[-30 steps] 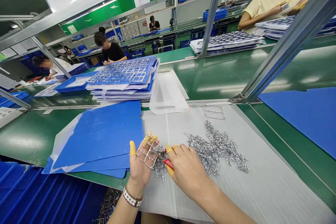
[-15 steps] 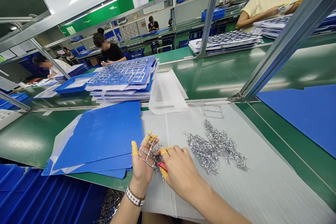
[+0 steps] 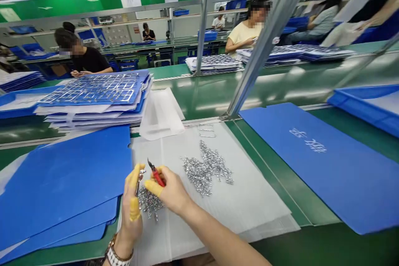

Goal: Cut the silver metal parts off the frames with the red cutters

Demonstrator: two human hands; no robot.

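Note:
In the head view, my left hand [image 3: 131,205] is upright, yellow covers on its fingertips, and grips a silver sprue frame [image 3: 138,186] turned nearly edge-on. Much of that frame is hidden by the fingers. My right hand [image 3: 171,191], with yellow fingertips too, is closed round red-handled nippers [image 3: 157,176], their dark jaws pointing up and away beside the left fingertips. Below both hands lies a small heap of shiny silver pieces [image 3: 150,203], partly covered. A larger pile of silver pieces [image 3: 202,170] is spread to the right. Behind it rests another silver frame [image 3: 207,135].
A whitish sheet [image 3: 243,199] covers the bench. Blue sheets lie at left [image 3: 77,170] and right [image 3: 311,153]. A tall stack topped with silver frames [image 3: 93,91] stands at back left. A metal post [image 3: 252,50] rises behind. People sit at other benches.
My view has swung to the right. The left hand has turned the frame from face-up to edge-on, and the nippers have come away from it, jaws pointing up.

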